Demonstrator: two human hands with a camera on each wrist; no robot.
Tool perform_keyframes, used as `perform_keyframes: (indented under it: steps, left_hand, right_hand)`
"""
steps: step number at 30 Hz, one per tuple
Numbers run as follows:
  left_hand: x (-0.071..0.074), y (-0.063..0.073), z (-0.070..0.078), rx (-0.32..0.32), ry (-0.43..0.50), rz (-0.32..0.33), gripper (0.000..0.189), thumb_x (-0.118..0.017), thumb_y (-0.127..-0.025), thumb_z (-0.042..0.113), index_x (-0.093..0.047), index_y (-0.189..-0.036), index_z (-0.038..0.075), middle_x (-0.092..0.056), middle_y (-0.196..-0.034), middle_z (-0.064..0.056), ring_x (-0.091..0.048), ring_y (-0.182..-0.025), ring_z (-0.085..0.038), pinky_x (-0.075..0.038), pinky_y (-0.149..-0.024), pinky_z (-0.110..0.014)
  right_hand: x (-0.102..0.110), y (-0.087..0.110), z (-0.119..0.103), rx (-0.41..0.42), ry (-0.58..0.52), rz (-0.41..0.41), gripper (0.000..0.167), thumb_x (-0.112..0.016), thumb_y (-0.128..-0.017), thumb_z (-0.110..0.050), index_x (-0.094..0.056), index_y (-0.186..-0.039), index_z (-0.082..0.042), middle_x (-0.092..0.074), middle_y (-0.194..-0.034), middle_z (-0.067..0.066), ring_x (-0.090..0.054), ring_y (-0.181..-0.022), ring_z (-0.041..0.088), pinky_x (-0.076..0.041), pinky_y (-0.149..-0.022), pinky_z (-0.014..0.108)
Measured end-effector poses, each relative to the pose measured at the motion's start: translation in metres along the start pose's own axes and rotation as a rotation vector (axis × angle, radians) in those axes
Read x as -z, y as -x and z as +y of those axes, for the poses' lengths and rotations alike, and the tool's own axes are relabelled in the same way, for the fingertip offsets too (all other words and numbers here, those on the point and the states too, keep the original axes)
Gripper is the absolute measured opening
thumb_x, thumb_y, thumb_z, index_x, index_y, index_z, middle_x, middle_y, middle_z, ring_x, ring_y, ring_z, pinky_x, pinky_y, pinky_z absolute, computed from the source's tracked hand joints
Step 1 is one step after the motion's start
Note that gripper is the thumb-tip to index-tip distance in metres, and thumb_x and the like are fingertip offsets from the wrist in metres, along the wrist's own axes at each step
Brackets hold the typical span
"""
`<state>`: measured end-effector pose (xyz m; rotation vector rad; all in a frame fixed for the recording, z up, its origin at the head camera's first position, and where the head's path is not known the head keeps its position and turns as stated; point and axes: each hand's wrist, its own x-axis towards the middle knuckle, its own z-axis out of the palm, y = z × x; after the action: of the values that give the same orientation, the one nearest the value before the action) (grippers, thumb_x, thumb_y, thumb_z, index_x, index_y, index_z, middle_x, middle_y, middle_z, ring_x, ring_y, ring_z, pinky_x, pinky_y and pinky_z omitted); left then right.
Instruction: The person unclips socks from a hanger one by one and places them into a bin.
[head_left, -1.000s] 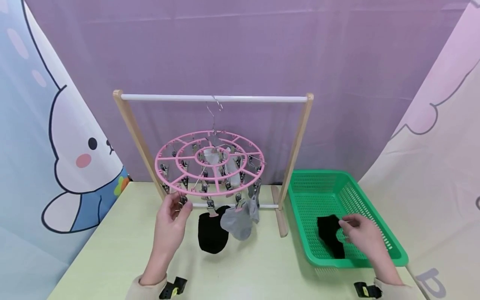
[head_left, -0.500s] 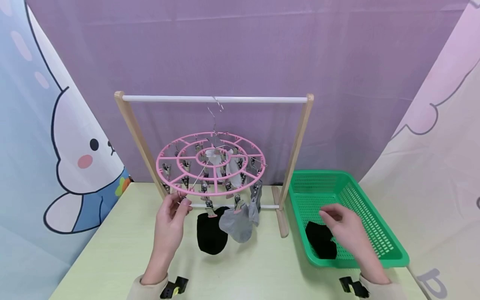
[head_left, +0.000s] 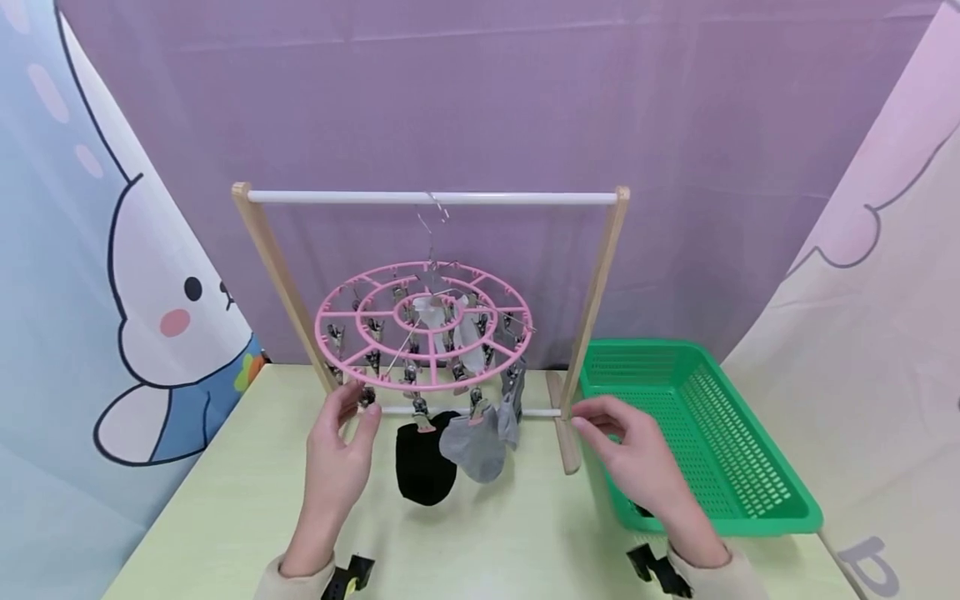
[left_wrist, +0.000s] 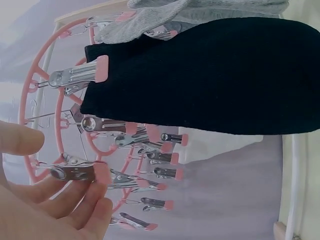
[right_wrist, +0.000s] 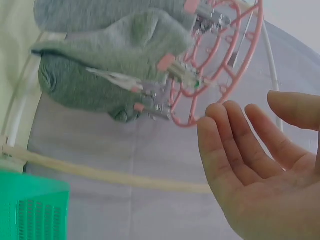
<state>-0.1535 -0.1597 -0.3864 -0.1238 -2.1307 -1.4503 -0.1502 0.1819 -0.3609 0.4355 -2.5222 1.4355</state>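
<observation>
My left hand (head_left: 339,458) is at the near left rim of a round pink clip hanger (head_left: 432,387). In the left wrist view, its fingers lie behind a hanging metal clip (left_wrist: 77,173) with pink tips, while the thumb stands apart from it. A black sock (head_left: 425,468) hangs from another clip just to the right, beside grey socks (head_left: 480,450). My right hand (head_left: 637,457) is in the air between the hanger and the green basket, fingers loosely bent and nothing in them. Under its wrist, a bit of black cloth (head_left: 643,511) shows in the basket.
The hanger hooks onto the white bar (head_left: 337,197) of a wooden stand, whose right post (head_left: 597,292) is close to my right fingertips. A green basket (head_left: 757,527) sits on the table at the right. Pale socks (head_left: 471,342) hang farther back.
My right hand has moved left from over the basket toward the stand, its fingers empty. The black cloth there shifted left, then became mostly hidden. My left hand stays by its clip, thumb now spread away.
</observation>
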Motion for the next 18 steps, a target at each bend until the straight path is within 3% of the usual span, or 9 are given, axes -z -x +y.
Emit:
perform_keyframes:
  steps: [5, 10, 12, 14, 16, 18]
  left_hand:
    - [-0.001, 0.005, 0.005, -0.1, -0.03, 0.11, 0.035, -0.064, -0.097, 0.0, -0.058, -0.132, -0.003, -0.061, -0.13, -0.016, -0.054, -0.121, -0.023, -0.038, -0.103, -0.017]
    - [-0.007, 0.016, 0.013, -0.32, -0.005, 0.252, 0.031, -0.064, -0.088, -0.014, -0.063, -0.118, -0.009, -0.064, -0.115, -0.02, -0.055, -0.11, -0.017, -0.042, -0.099, -0.02]
    - [-0.011, 0.019, 0.015, -0.396, 0.003, 0.249, 0.028, -0.065, -0.085, -0.015, -0.065, -0.113, -0.009, -0.065, -0.11, -0.019, -0.057, -0.104, -0.018, -0.044, -0.096, -0.021]
    - [-0.015, 0.02, 0.016, -0.425, -0.001, 0.214, 0.026, -0.065, -0.085, -0.014, -0.067, -0.109, -0.006, -0.067, -0.106, -0.015, -0.058, -0.099, -0.02, -0.045, -0.093, -0.022]
    - [-0.019, 0.021, 0.016, -0.419, -0.02, 0.157, 0.026, -0.067, -0.085, -0.012, -0.068, -0.11, -0.004, -0.069, -0.107, -0.013, -0.06, -0.098, -0.022, -0.046, -0.092, -0.023]
    - [-0.022, 0.021, 0.016, -0.368, -0.034, 0.087, 0.026, -0.068, -0.088, -0.008, -0.067, -0.114, -0.003, -0.07, -0.111, -0.011, -0.062, -0.101, -0.024, -0.047, -0.093, -0.026]
  right_hand:
    - [-0.012, -0.001, -0.005, 0.008, -0.069, -0.035, 0.018, -0.068, -0.099, -0.019, -0.071, -0.115, -0.011, -0.071, -0.106, -0.002, -0.067, -0.098, 0.014, -0.055, -0.089, 0.029]
    - [-0.019, -0.003, -0.005, 0.04, -0.122, -0.041, 0.019, -0.069, -0.098, -0.017, -0.071, -0.116, -0.01, -0.072, -0.108, -0.001, -0.067, -0.1, 0.015, -0.055, -0.092, 0.03]
    - [-0.022, -0.004, -0.005, 0.053, -0.141, -0.041, 0.02, -0.069, -0.098, -0.017, -0.071, -0.117, -0.01, -0.072, -0.109, -0.001, -0.067, -0.101, 0.015, -0.055, -0.092, 0.03]
    - [-0.024, -0.005, -0.004, 0.066, -0.155, -0.046, 0.02, -0.068, -0.099, -0.018, -0.071, -0.118, -0.01, -0.072, -0.11, -0.001, -0.067, -0.102, 0.015, -0.055, -0.092, 0.031]
    - [-0.026, -0.005, -0.004, 0.081, -0.165, -0.059, 0.02, -0.067, -0.1, -0.018, -0.07, -0.118, -0.011, -0.072, -0.111, 0.0, -0.067, -0.102, 0.015, -0.056, -0.092, 0.032]
    - [-0.028, -0.006, -0.003, 0.107, -0.168, -0.077, 0.02, -0.067, -0.1, -0.018, -0.07, -0.118, -0.011, -0.071, -0.112, 0.0, -0.067, -0.103, 0.015, -0.056, -0.09, 0.031]
